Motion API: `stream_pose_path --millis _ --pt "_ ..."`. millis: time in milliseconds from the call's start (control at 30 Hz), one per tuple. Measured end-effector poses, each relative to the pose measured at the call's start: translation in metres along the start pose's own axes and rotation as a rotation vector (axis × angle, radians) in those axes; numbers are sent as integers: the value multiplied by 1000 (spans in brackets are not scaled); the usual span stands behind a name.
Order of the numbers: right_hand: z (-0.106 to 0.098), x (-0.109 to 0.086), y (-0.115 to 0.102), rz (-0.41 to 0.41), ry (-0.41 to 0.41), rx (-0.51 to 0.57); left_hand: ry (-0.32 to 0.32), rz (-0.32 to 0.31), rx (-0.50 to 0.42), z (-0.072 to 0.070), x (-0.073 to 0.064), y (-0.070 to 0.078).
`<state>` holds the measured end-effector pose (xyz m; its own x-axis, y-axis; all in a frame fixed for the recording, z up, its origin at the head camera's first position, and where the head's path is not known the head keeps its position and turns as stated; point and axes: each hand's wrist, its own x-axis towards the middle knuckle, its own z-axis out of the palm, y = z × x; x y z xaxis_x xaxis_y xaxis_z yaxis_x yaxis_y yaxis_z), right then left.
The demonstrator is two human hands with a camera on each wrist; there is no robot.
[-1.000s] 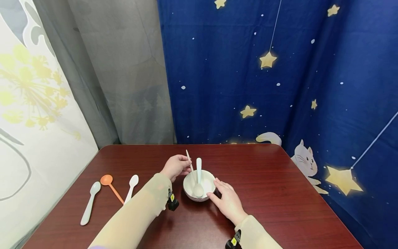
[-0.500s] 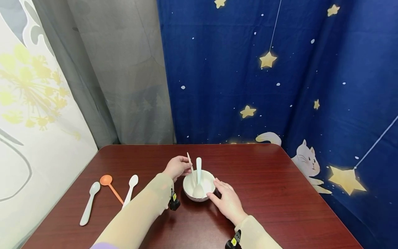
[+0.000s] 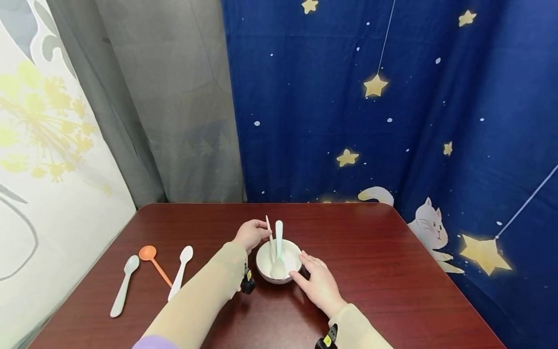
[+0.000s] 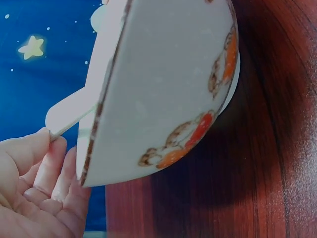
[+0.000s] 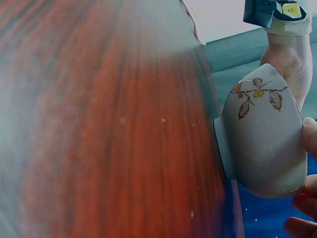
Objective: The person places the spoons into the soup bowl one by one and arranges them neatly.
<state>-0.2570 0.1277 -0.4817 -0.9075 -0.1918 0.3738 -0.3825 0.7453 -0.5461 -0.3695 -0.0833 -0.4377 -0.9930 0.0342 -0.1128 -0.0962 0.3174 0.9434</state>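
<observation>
A white bowl point(image 3: 293, 252) with printed fruit and leaves on its outside stands mid-table. My left hand point(image 3: 251, 234), at its far left rim, pinches the handle of a pale spoon point(image 3: 271, 239) between thumb and finger. In the left wrist view that handle point(image 4: 67, 111) is flat with a rounded end. A second spoon point(image 3: 279, 232), with a mint-white handle, leans upright in the bowl; the spoons' lower parts overlap. On the right, my right hand point(image 3: 321, 286) touches the rim with spread, nearly straight fingers point(image 5: 309, 136) and thumb.
Left of the bowl lie a grey-white spoon point(image 3: 124, 287), an orange spoon point(image 3: 148, 252) and a white spoon point(image 3: 181, 270), whose handle end is at the left sleeve point(image 3: 205, 295). The dark red table point(image 3: 392, 271) ends at curtains point(image 3: 305, 121) behind.
My left hand has shifted slightly right, bringing the pinched spoon handle closer to the mint-white one. My right hand and the bowl have stayed almost in place.
</observation>
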Motion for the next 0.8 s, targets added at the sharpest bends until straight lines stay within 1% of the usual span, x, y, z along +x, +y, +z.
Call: stream_pose_path --millis 100,200,400,633,800 --pt "1 -1 0 1 1 -3 11 10 55 2 1 -2" --pt "1 -1 0 0 5 4 5 29 85 3 1 -3" --pt "2 -1 1 -12 18 1 -23 22 78 6 -1 -4" --pt "2 -1 1 -16 23 3 -46 20 108 6 -4 -4" --pt "1 -1 1 -8 11 6 -51 0 121 4 -3 -7"
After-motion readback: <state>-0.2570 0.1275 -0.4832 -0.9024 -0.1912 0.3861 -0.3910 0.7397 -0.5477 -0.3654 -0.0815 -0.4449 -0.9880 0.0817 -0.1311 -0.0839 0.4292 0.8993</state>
